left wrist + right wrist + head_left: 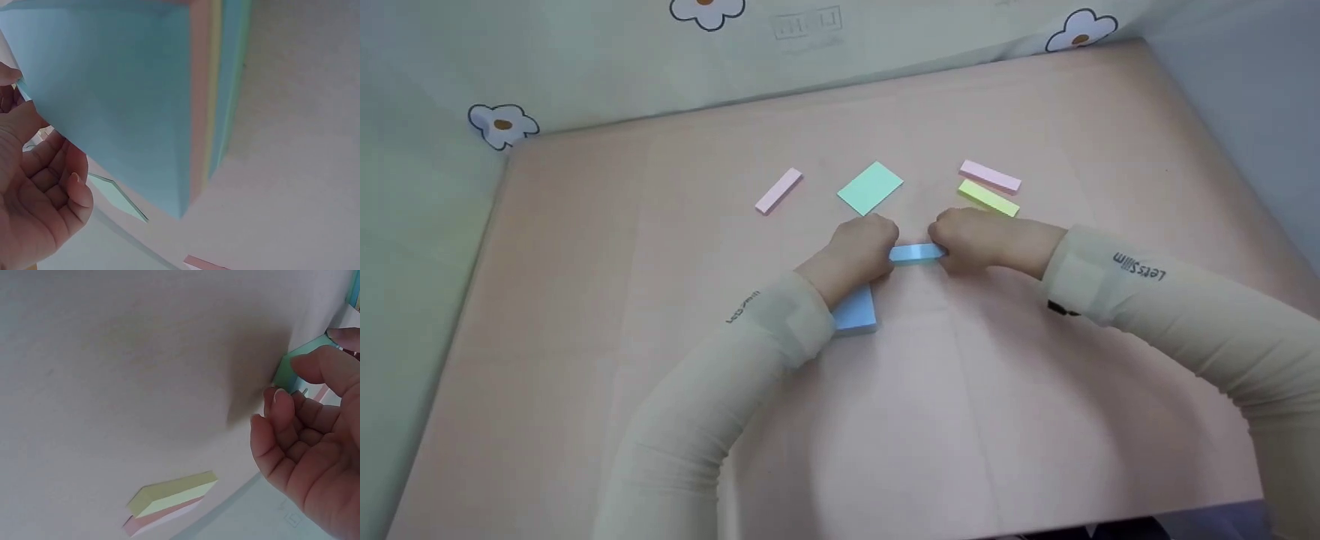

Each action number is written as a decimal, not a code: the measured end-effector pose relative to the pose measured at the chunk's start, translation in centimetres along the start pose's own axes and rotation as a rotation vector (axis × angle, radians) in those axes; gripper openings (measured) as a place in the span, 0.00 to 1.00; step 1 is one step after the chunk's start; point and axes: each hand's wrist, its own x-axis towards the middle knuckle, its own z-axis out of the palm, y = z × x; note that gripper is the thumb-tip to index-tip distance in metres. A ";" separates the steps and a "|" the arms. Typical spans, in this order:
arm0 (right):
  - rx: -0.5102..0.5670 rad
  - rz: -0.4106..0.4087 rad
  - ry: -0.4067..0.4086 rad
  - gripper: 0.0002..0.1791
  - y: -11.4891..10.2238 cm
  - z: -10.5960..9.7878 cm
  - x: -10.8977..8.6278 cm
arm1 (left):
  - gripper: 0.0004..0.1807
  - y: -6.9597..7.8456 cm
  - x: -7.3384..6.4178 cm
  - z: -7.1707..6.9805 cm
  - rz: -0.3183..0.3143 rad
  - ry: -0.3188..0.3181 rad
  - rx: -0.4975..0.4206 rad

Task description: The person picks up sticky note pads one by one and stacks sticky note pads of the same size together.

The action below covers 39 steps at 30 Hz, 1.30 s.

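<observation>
A small blue sticky-note strip (916, 253) spans the gap between my two hands. My left hand (859, 247) pinches its left end, and my right hand (971, 238) pinches the other, thumb and fingertips on it. Seen in the right wrist view, the strip (288, 370) shows a green face as well as blue. A thick stack of sticky notes (856, 309), blue on top, lies partly hidden beneath my left wrist. Its side (199, 107) shows pink, yellow, blue and green layers in the left wrist view.
Beyond my hands lies a green rectangular note pad (870, 187). A pink strip (779, 191) is to its left. On the right, another pink strip (991, 177) lies beside a yellow strip (988, 198). A flower-patterned cloth wall (607, 60) borders the table's far edge.
</observation>
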 end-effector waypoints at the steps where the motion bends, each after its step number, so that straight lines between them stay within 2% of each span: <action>1: 0.015 0.019 -0.008 0.05 -0.1 0.0 0.1 | 0.12 0.1 0.0 0.0 0.000 0.001 -0.011; 6: 0.085 0.104 -0.031 0.09 -0.4 0.0 0.2 | 0.12 0.4 -0.1 0.0 -0.004 0.005 -0.031; 13: 0.164 0.137 -0.009 0.12 -0.7 0.1 0.2 | 0.13 0.5 0.0 0.0 -0.074 -0.030 -0.106; 28: 0.180 0.195 -0.014 0.11 -0.8 -0.1 0.5 | 0.12 0.4 -0.3 -0.1 -0.090 -0.019 -0.192; 39: 0.198 0.203 -0.021 0.12 -1.0 0.1 0.5 | 0.13 0.5 -0.1 -0.1 -0.138 -0.032 -0.249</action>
